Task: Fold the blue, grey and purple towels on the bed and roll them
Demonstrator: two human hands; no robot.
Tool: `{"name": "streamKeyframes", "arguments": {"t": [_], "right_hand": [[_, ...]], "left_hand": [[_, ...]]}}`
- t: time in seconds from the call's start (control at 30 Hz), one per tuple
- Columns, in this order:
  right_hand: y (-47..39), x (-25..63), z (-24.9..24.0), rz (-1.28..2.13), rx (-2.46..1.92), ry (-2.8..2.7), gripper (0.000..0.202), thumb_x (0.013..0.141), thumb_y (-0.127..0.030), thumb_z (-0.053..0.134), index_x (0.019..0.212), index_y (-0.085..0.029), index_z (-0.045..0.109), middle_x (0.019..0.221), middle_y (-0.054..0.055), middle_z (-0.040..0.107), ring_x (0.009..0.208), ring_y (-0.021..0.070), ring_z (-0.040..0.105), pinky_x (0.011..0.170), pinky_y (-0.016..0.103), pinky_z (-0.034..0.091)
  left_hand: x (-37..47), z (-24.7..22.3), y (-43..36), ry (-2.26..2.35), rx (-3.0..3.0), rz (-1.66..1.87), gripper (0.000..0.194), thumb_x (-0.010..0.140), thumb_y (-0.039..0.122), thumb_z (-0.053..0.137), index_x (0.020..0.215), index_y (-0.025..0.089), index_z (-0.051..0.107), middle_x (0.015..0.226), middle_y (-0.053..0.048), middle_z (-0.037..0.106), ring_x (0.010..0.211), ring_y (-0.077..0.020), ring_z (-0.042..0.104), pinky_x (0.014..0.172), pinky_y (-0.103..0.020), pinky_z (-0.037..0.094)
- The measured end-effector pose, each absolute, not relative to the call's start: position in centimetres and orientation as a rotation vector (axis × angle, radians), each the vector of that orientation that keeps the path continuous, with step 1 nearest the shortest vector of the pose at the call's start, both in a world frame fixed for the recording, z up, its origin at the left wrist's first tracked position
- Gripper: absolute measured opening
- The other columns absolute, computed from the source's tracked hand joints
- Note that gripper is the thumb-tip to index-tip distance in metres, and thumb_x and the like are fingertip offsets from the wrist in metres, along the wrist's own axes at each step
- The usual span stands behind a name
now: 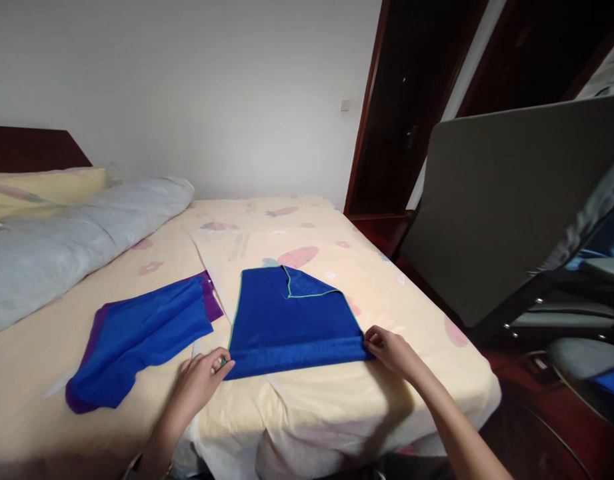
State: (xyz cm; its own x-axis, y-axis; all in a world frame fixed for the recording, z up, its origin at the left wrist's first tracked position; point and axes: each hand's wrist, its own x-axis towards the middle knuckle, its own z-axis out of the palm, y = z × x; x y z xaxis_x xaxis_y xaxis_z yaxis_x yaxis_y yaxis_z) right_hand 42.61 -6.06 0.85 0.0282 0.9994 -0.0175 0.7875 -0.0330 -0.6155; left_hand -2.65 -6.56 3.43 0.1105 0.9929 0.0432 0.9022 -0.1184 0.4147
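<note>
A blue cloth [291,323] with bright green edging lies spread on the bed. Its far right corner is turned over, and its near edge is folded into a band. My left hand [204,377] pinches the near left end of that band. At the near right end, my right hand [391,348] grips the same cloth between thumb and fingers. To the left of my left hand, a blue cloth [151,327] lies loosely over a purple cloth [215,303].
The bed [411,320] has a pale yellow carrot-print sheet. A rolled grey quilt [87,233] and a yellow pillow [47,187] lie at the left. A large dark grey panel [507,200] stands right of the bed, with a cable [557,433] on the floor.
</note>
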Motion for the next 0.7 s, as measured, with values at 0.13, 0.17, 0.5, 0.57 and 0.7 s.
{"name": "streamKeyframes", "arguments": {"t": [0.13,0.17,0.5,0.57,0.7], "right_hand": [[-6.8,42.7,2.7,0.577,-1.655,-1.991,0.019,0.085,-0.024,0.052,0.095,-0.022,0.068,0.100,0.007,0.058,0.085,0.0201,0.060,0.078,0.030,0.047],[-7.1,42.7,3.0,0.617,-1.568,-2.038,0.022,0.082,-0.019,0.053,0.098,-0.023,0.068,0.103,0.007,0.057,0.090,0.0204,0.059,0.082,0.030,0.048],[-6.7,43.0,2.2,0.672,-1.417,-2.102,0.033,0.073,-0.011,0.050,0.100,-0.021,0.067,0.108,0.007,0.059,0.096,0.0211,0.059,0.087,0.031,0.047],[-6.5,43.1,2.3,0.710,-1.407,-2.024,0.026,0.080,-0.017,0.049,0.098,-0.020,0.068,0.108,0.007,0.062,0.093,0.0207,0.061,0.085,0.031,0.048],[-6.0,42.9,2.3,0.795,-1.502,-1.806,0.026,0.090,-0.032,0.048,0.104,-0.019,0.066,0.088,0.004,0.068,0.076,0.0198,0.062,0.071,0.029,0.048]], "left_hand": [[-3.7,4.0,-6.4,1.665,2.311,0.597,0.019,0.086,0.041,0.057,0.086,0.026,0.069,0.096,-0.004,0.069,0.100,-0.0239,0.061,0.093,-0.032,0.042],[-3.9,4.0,-6.5,1.608,2.340,0.597,0.016,0.084,0.037,0.058,0.087,0.026,0.069,0.100,-0.004,0.068,0.104,-0.0244,0.059,0.095,-0.032,0.042],[-4.0,3.2,-5.8,1.494,2.307,0.550,0.027,0.076,0.015,0.054,0.095,0.025,0.070,0.107,-0.005,0.068,0.109,-0.0238,0.059,0.098,-0.034,0.043],[-4.2,3.0,-5.5,1.465,2.273,0.591,0.023,0.080,0.018,0.053,0.093,0.024,0.071,0.105,-0.006,0.068,0.108,-0.0233,0.060,0.097,-0.032,0.044],[-4.7,2.4,-4.8,1.468,2.158,0.662,0.020,0.085,0.026,0.050,0.093,0.022,0.068,0.104,-0.007,0.069,0.106,-0.0239,0.060,0.096,-0.031,0.045]]}}
